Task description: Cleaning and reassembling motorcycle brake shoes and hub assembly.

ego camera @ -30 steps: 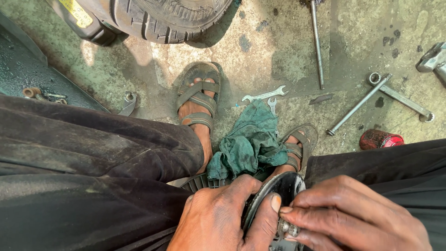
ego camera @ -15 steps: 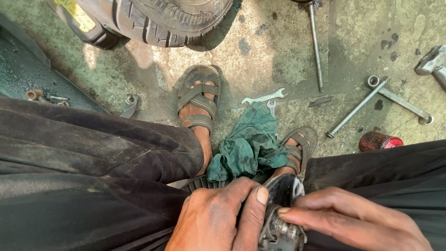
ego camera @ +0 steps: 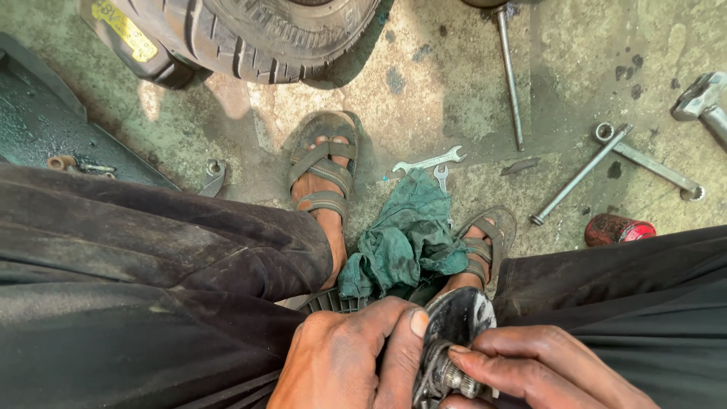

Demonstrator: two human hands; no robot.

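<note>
Fingers of your left hand (ego camera: 341,363) clasp a greasy round metal part (ego camera: 454,333) while your right hand (ego camera: 530,371) pinches its bolt (ego camera: 453,376), not yet free, above the green rag (ego camera: 405,242).

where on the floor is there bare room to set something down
Bare concrete lies between the black ribbed tyre and the long steel rod, and again right of that rod, above the crossed socket wrench. It is crowded around the crumpled green rag, the small open-ended spanners and both sandalled feet.
</note>
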